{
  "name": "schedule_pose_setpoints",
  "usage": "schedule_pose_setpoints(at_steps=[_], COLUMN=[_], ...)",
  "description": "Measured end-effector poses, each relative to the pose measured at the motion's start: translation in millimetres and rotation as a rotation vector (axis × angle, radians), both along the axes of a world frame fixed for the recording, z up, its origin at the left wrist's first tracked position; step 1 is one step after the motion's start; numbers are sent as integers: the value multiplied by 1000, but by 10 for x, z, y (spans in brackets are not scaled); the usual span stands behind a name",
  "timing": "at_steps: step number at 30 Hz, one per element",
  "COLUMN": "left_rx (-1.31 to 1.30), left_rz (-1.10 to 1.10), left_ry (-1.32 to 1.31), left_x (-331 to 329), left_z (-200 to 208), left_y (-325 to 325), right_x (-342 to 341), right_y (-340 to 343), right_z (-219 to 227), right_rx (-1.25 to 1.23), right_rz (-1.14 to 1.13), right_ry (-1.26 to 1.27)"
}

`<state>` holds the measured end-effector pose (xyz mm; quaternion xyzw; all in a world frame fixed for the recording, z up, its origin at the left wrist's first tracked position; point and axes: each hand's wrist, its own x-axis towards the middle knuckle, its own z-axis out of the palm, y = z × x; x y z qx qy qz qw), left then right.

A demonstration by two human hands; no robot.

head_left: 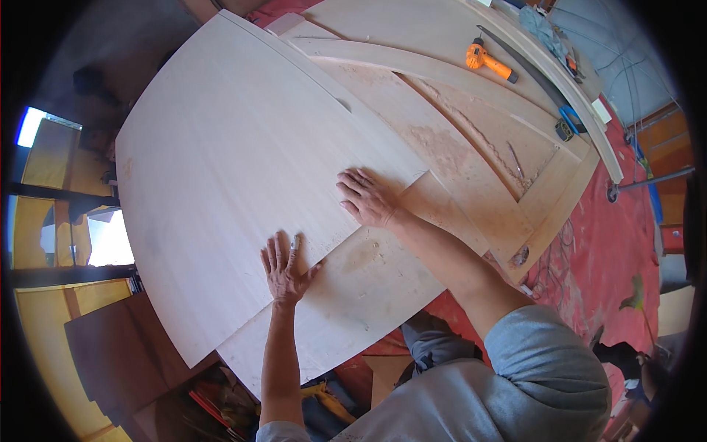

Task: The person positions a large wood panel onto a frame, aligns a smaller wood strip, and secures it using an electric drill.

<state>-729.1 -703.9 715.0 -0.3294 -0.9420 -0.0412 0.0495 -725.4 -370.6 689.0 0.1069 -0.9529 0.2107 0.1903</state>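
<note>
Panel laid flat, overlapping board. Left hand placed palm-down at panel's near edge; fingers spread, nothing grasped. Right hand placed palm-down near panel's near right corner; fingers slightly parted, nothing grasped. Drill laid on its side, well apart, far right.

Red floor covering spread at right, wrinkled, dusted pale in places. Glaring white opening at left; smaller bright patch higher up, washed out. Yellowish panels down left side, crossed by dark horizontal bars. Brown board below, tilted. Orange-brown panelling at far right, metal bar with castor near it. Upper left dim, detail lost.
</note>
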Motion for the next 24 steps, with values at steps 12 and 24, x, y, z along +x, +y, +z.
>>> schedule_pose_setpoints(at_steps=[12,24], left_rx=[-17,-11], left_rz=[6,3], left_ry=[-26,5], left_x=[-525,-1172], left_z=[8,-42], left_y=[-9,-27], right_x=[-545,-1230], right_y=[1,-14], right_z=[-35,-154], right_rx=[5,14], right_rz=[4,8], right_ry=[22,87])
